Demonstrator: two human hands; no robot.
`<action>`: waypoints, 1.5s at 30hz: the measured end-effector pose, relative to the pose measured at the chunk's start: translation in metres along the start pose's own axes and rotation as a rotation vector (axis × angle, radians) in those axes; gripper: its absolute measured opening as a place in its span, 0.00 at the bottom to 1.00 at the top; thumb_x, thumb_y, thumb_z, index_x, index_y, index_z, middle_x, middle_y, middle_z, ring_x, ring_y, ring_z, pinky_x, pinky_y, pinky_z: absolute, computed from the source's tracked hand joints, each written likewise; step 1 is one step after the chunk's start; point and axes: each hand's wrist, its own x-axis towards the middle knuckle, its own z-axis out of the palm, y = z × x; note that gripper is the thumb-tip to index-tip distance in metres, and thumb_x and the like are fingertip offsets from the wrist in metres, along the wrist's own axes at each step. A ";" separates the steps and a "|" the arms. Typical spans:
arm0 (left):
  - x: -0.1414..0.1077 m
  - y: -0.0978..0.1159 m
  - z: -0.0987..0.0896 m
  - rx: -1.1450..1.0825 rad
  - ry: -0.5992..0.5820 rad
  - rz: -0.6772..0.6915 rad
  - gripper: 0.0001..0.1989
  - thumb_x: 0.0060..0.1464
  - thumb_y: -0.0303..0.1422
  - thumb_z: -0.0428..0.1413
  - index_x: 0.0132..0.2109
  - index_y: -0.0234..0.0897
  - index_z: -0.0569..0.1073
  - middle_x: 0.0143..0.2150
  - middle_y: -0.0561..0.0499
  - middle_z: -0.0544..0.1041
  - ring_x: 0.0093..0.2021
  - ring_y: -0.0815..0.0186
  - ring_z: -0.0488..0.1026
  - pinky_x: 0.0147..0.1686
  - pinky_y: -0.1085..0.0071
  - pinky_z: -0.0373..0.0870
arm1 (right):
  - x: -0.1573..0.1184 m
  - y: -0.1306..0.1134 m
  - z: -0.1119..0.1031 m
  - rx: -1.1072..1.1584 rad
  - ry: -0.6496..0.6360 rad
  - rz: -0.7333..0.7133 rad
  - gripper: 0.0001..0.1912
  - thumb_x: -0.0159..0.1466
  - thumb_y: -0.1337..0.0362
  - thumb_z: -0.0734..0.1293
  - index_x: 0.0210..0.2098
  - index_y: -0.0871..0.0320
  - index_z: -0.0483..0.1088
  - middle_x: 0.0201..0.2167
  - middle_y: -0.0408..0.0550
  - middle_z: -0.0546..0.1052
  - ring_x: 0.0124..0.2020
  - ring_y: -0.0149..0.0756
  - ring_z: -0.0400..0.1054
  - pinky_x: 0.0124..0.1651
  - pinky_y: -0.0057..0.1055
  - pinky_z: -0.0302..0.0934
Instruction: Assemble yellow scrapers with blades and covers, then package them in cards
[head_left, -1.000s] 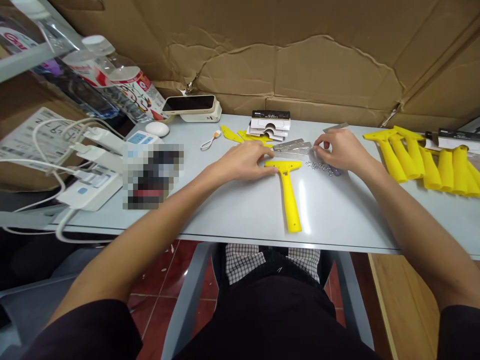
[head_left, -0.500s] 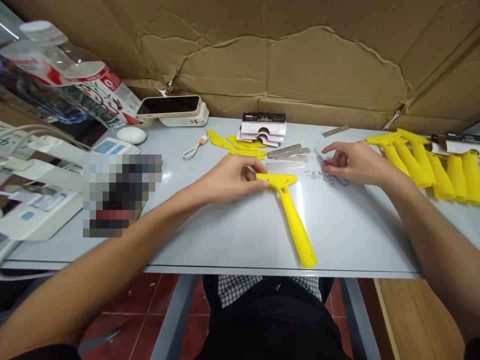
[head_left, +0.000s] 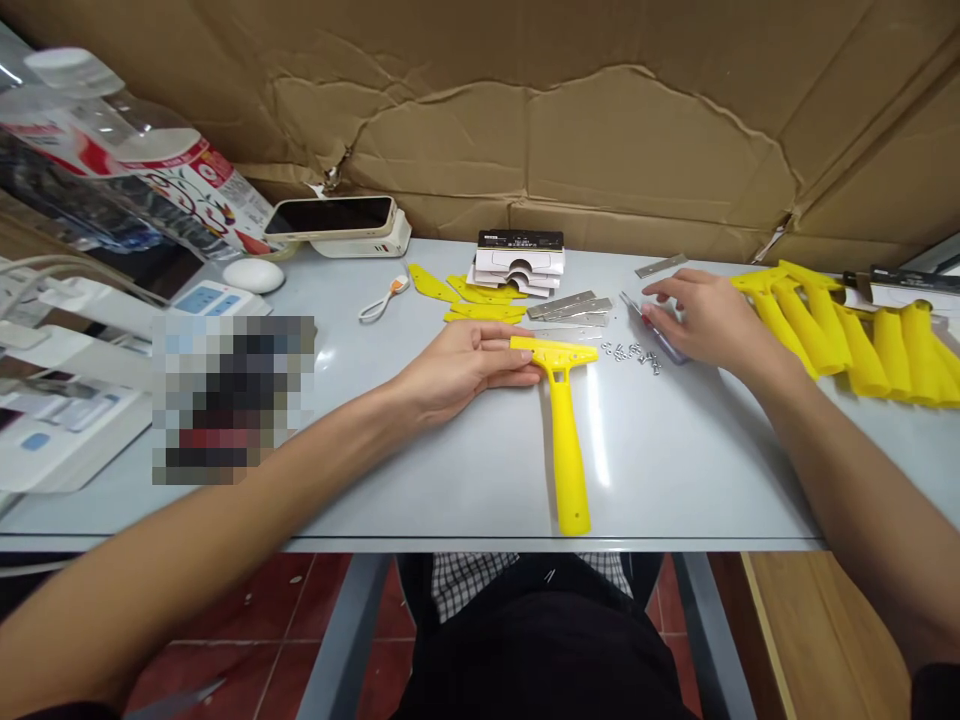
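My left hand [head_left: 469, 368] grips the head of a yellow scraper [head_left: 568, 440], thumb on top and fingers beneath. Its handle points toward the table's front edge. My right hand [head_left: 701, 318] is closed round a small screwdriver [head_left: 661, 333] with a clear and red handle, its metal shaft pointing up and left. Between the hands lie small silver screws [head_left: 634, 354]. Several metal blades [head_left: 571, 308] lie in an overlapping group behind the scraper head, beside flat yellow plates [head_left: 486, 292].
Black-and-white boxes [head_left: 519, 262] stand at the back. More yellow scrapers [head_left: 874, 335] lie at the right. A phone [head_left: 334, 216] rests on a white device, near a white mouse [head_left: 253, 276], bottles [head_left: 187, 180] and power strips [head_left: 75, 415] at the left. One blade [head_left: 661, 266] lies apart.
The scraper's handle has swung left and now points nearly straight at the front edge. My left fingers have extended under its head. My right hand has closed round the screwdriver.
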 end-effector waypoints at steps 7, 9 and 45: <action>0.000 0.002 0.007 -0.008 0.035 -0.015 0.12 0.63 0.22 0.71 0.53 0.30 0.86 0.48 0.35 0.91 0.46 0.53 0.92 0.59 0.56 0.90 | 0.015 -0.029 0.024 -0.161 0.053 -0.149 0.24 0.82 0.55 0.59 0.63 0.49 0.84 0.61 0.60 0.82 0.63 0.71 0.68 0.59 0.67 0.62; -0.002 0.007 0.013 -0.015 0.052 -0.023 0.14 0.63 0.20 0.70 0.55 0.27 0.85 0.48 0.34 0.90 0.44 0.56 0.91 0.56 0.61 0.91 | 0.019 -0.034 0.029 -0.196 0.055 -0.154 0.24 0.82 0.55 0.59 0.62 0.52 0.85 0.61 0.61 0.82 0.62 0.72 0.67 0.59 0.65 0.60; -0.012 0.014 0.021 -0.025 0.074 -0.048 0.12 0.65 0.19 0.68 0.55 0.26 0.84 0.46 0.36 0.91 0.40 0.62 0.91 0.47 0.71 0.89 | 0.010 -0.026 0.032 -0.223 0.079 -0.304 0.12 0.79 0.62 0.65 0.48 0.57 0.81 0.70 0.65 0.76 0.76 0.73 0.60 0.66 0.69 0.58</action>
